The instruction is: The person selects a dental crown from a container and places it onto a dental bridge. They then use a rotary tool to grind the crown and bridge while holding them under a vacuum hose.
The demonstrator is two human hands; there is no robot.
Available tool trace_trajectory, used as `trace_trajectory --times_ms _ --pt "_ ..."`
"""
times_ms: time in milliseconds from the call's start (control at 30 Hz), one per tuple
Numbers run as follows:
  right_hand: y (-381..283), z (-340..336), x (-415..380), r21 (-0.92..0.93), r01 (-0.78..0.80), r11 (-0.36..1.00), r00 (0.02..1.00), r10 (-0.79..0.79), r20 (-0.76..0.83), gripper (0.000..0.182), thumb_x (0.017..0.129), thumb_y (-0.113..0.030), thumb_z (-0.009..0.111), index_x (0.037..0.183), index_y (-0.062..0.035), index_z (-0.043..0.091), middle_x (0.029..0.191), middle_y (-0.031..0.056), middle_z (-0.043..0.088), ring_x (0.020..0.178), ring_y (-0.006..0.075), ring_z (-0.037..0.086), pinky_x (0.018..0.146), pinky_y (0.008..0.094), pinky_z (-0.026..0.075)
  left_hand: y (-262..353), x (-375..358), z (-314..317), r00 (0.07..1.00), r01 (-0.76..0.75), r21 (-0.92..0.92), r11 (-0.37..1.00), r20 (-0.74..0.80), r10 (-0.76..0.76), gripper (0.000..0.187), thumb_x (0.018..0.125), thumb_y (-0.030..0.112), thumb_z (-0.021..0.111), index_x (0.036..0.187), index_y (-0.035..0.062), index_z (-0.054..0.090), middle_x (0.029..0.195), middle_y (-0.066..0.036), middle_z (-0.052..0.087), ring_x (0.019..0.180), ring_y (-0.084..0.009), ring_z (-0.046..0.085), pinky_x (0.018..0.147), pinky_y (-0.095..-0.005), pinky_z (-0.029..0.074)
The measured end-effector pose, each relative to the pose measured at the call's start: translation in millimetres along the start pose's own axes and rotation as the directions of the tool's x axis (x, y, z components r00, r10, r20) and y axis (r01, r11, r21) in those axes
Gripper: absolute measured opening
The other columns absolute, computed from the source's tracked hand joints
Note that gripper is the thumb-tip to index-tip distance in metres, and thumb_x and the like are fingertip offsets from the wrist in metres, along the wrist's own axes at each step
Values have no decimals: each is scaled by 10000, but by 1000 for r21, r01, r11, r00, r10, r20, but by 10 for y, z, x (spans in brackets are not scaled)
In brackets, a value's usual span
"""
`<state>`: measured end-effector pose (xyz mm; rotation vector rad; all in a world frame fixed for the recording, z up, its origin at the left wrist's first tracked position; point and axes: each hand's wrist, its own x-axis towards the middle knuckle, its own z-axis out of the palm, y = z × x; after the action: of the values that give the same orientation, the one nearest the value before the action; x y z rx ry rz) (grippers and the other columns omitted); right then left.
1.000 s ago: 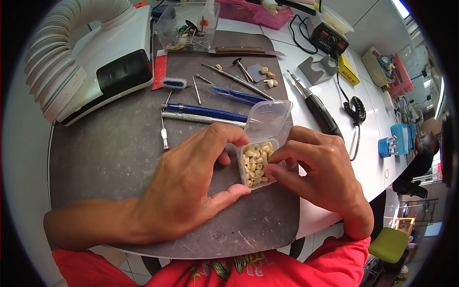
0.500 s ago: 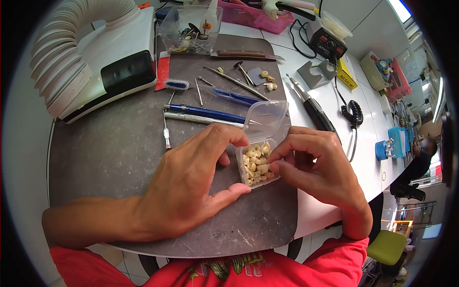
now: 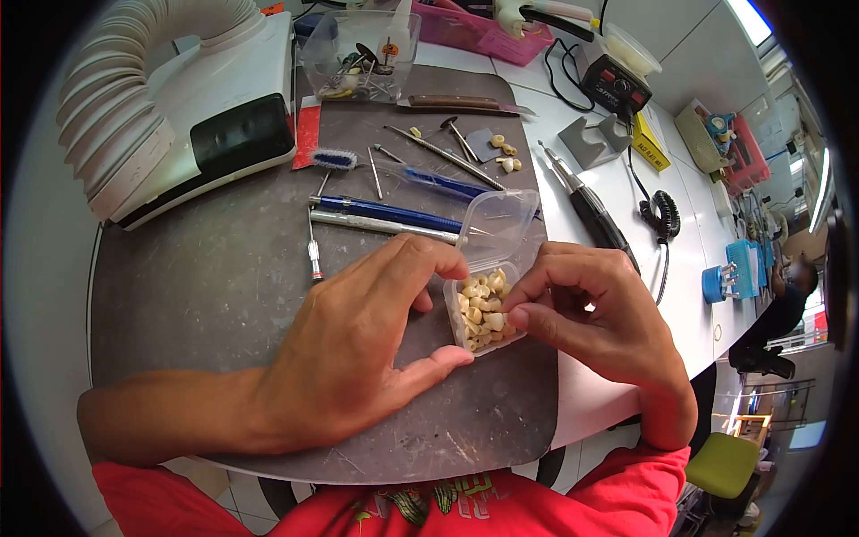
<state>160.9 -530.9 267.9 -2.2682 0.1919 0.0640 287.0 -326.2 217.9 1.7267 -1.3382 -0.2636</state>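
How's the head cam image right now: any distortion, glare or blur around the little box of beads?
Head view: strong fisheye bend with dark vignetted corners, so the white extractor hose curves hard at the edge. Centre is sharp: the clear box between left hand and right hand reads cleanly. Its open lid shows only mild sheen. Far right background is overexposed and soft.

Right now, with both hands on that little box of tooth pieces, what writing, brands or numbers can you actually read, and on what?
Nothing reads for certain.
Black control unit: light lettering on its front, too blurred to read.
Yellow card beside the grey stand: dark print, too small to read.
Red shirt: printed graphic, cut off at the frame edge, unreadable.
Clear box held by the left hand and right hand: no label visible.
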Motion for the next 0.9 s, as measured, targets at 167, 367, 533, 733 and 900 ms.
trace_trajectory --times_ms 167,367,533,733,900 --pt "-10 -1 6 -1 -4 1000 1000 4 0 111 861 -117 738 918 -22 734 754 52 598 553 99 471 503 271 369 2 -2 0 1000 -1 2 1000 -1 1 606 687 128 895 1187 52 560 1107 -57 625 821 -146 646 636 -269 501" --pt "-43 3 7 10 -28 1000 999 28 -28 98 861 -85 722 921 -11 703 709 20 565 529 67 450 485 252 350 2 1 -1 1000 9 -8 1000 11 -9 606 688 126 895 1188 52 560 1104 -56 623 821 -144 643 639 -270 501" --pt "-29 16 11 27 -28 999 994 31 -101 67 856 -67 721 895 -29 683 661 -52 514 536 -3 384 479 207 268 4 2 -5 1000 -6 -3 1000 6 6 621 688 125 896 1201 50 554 1105 -59 621 820 -147 639 638 -269 497" --pt "35 51 16 0 50 999 976 -49 -214 86 830 -40 723 904 -9 692 708 -17 548 515 9 388 475 209 269 -7 2 -4 1000 -23 3 1000 11 23 636 682 124 900 1206 46 549 1117 -68 614 818 -150 635 643 -269 496" --pt "26 76 6 -142 178 974 973 -196 -124 155 786 -35 762 936 -47 725 799 28 590 525 56 462 467 231 333 -5 2 -8 1000 -18 17 1000 20 18 642 678 120 902 1209 47 548 1120 -67 613 818 -150 634 642 -270 496"
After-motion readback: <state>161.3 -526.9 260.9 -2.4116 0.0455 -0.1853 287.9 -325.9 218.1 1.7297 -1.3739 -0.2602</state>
